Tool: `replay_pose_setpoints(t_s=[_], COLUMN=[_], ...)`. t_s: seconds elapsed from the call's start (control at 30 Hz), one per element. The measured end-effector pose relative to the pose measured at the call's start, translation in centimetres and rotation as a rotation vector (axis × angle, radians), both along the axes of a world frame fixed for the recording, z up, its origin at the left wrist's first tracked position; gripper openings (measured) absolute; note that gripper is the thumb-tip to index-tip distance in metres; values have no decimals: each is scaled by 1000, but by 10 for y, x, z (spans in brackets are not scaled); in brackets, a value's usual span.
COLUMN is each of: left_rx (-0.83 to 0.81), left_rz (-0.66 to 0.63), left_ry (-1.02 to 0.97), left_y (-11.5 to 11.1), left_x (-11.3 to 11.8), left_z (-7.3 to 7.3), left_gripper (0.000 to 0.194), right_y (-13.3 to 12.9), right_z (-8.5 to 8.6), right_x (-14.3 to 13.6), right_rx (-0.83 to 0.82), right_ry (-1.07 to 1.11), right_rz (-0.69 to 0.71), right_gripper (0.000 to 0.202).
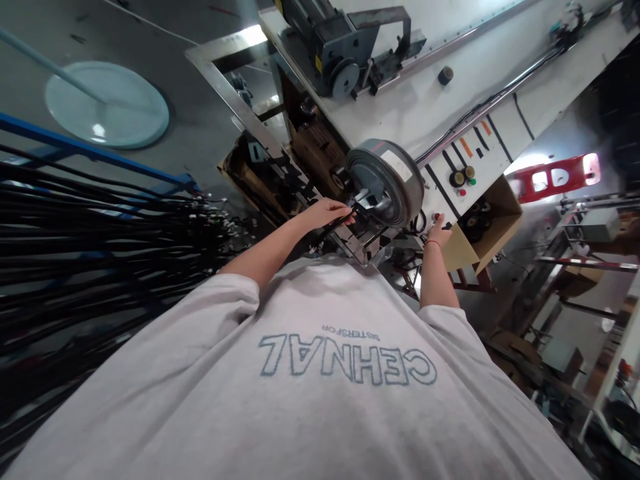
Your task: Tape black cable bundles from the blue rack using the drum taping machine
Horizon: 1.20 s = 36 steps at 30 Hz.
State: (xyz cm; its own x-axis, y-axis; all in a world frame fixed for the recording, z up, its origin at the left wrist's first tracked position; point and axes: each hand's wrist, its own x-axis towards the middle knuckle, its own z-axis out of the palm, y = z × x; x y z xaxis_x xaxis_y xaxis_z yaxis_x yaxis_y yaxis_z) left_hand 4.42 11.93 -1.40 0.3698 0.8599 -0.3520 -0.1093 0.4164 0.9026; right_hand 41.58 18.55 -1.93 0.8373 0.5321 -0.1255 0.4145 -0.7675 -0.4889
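My left hand [334, 213] is closed in a pinch on a thin black cable [327, 233], just left of a large grey wheel [415, 190] with a metal hub. The cable's end by the fingertips is too small to make out. At the front panel of the white machine, my right hand [438, 235] has its fingertips by a red button [437, 217]; whether they press it I cannot tell. Those fingers look bent, and a small dark piece shows beside them. A red band circles that wrist.
A long white machine table [380, 120] runs to the upper right, with a motor unit [345, 50] on top. Black and orange strips stick to its front. An open cardboard box [495, 223] stands right. A blue rack [100, 152] with many black cables fills the left.
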Motion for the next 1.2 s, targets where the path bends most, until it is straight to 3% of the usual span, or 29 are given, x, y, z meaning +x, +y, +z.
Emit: replay_pose_setpoints(t_s=[0.17,0.37,0.53,0.67,0.77,0.9,1.03,1.2], left_rx=[120,161,51,2,66,96,135,184], left_rz=[-156,-119,-89,-158,-102,-182,-27,33], left_ry=[127,11,-38,115,212,343,513,552], left_y=[9,-12,-24,-27,-43,-81,-101,-87], left_x=[-3,4,4,-2,-14,-36,-46,-31], left_z=[7,3,1,3,3,-2,-1,9], left_gripper=[35,42,47,54,59,50,44,40], right_y=[1,1,0,0,0,1,1,1], right_z=[0,1,2,3,4,4,3,2], right_x=[0,-1,-2,-3,-3,-4,-3,-2], right_rx=[-7,-11,-4,-10,-20,-40,-35,-35], right_ry=[-3,-4,-3,-12,-30,-39,-27,-42], right_rz=[-14,-7,5,-11,-12,-8,-4,-3], right_gripper=[68,71,69,70,69,64,66,63])
